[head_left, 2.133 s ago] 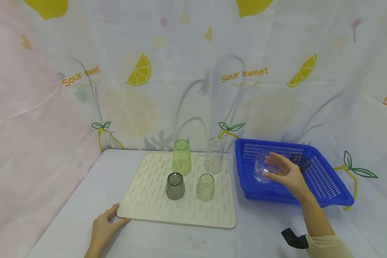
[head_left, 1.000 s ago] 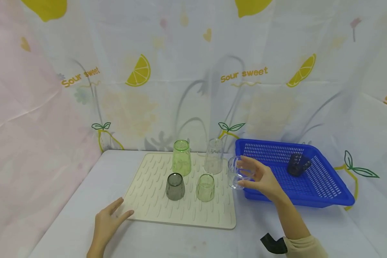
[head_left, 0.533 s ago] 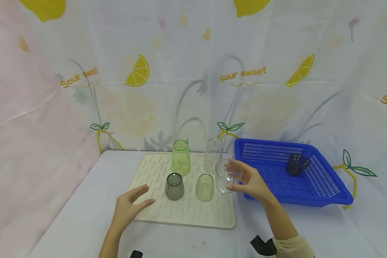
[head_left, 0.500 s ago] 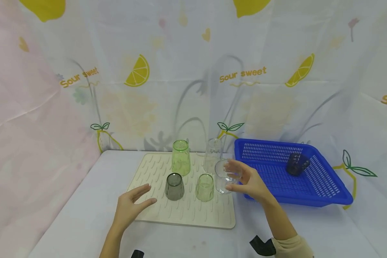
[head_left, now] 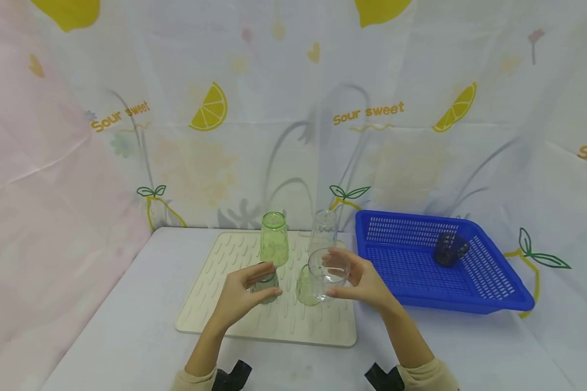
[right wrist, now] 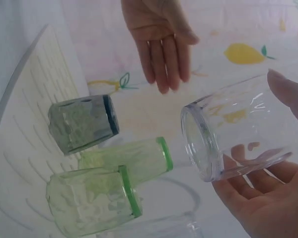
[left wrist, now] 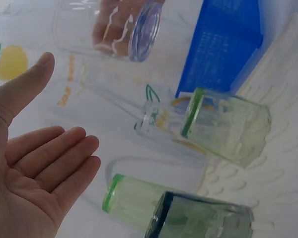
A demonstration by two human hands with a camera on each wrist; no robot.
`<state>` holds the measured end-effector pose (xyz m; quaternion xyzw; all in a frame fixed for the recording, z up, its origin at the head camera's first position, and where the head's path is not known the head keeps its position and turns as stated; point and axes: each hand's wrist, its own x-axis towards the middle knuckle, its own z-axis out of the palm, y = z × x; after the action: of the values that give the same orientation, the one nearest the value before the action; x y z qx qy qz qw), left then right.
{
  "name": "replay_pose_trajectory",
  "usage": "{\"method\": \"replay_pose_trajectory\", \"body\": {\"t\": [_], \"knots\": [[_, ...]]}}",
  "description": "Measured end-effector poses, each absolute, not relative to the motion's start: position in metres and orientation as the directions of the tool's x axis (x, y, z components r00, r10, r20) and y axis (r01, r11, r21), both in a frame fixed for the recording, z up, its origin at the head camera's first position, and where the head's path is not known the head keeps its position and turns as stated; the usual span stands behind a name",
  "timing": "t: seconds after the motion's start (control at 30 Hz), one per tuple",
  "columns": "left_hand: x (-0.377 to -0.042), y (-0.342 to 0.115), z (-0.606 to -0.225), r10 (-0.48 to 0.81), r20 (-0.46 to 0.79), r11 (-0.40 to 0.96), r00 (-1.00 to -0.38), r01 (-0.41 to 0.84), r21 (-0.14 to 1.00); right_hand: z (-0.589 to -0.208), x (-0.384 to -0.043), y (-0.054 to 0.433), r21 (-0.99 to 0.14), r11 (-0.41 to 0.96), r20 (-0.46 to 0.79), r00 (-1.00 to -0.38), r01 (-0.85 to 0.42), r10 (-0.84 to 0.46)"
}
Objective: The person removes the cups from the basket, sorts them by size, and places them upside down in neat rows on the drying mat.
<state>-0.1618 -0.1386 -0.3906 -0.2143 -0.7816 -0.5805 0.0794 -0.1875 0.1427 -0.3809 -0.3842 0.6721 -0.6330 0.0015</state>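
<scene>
My right hand (head_left: 364,285) grips a clear short glass (right wrist: 248,134) by its side, fingers and thumb around it. The glass is upright, its thick base toward the pale ridged drying mat (head_left: 200,293), and in the head view it overlaps a small light-green glass (right wrist: 89,203). My left hand (head_left: 239,296) is empty, fingers extended and thumb apart, in front of the small grey glass (right wrist: 82,124) and partly hiding it in the head view. Behind stand a tall green glass (head_left: 274,244) and a tall clear glass (head_left: 324,231). The glasses on the mat stand mouth down.
Right of the mat sits a blue plastic basket (head_left: 450,304) with a dark glass (head_left: 450,250) inside. A white table (head_left: 298,369) lies underneath. A lemon-printed cloth (head_left: 274,152) hangs right behind the mat and basket.
My right hand has lifted the clear glass out of the basket and carried it left over the mat. My left hand has left the mat's front-left corner and moved right toward the middle.
</scene>
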Motion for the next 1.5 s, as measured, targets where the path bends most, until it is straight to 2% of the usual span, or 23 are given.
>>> {"method": "replay_pose_trajectory", "body": {"t": [0.17, 0.6, 0.87, 1.13, 1.33, 1.5], "knots": [[-0.166, -0.121, -0.382, 0.314, 0.342, 0.184, -0.886, 0.41, 0.893, -0.382, -0.184, 0.135, -0.86, -0.074, 0.464, -0.711, -0.505, -0.528], [-0.174, -0.099, -0.378, 0.435, 0.43, 0.062, -0.791, 0.503, 0.862, -0.385, -0.179, 0.122, -0.891, -0.103, 0.421, -0.719, -0.442, -0.552], [-0.172, -0.096, -0.377, 0.452, 0.412, 0.044, -0.791, 0.482, 0.875, -0.386, -0.179, 0.121, -0.9, -0.116, 0.41, -0.726, -0.42, -0.553], [-0.171, -0.093, -0.376, 0.482, 0.364, 0.043, -0.797, 0.437, 0.899, -0.39, -0.179, 0.12, -0.884, -0.159, 0.442, -0.676, -0.439, -0.589], [-0.171, -0.091, -0.379, 0.486, 0.385, -0.015, -0.785, 0.433, 0.901, -0.395, -0.178, 0.119, -0.893, -0.168, 0.425, -0.663, -0.417, -0.617], [-0.17, -0.089, -0.378, 0.458, 0.41, -0.013, -0.789, 0.455, 0.89, -0.401, -0.177, 0.115, -0.894, -0.197, 0.431, -0.658, -0.401, -0.618]]}}
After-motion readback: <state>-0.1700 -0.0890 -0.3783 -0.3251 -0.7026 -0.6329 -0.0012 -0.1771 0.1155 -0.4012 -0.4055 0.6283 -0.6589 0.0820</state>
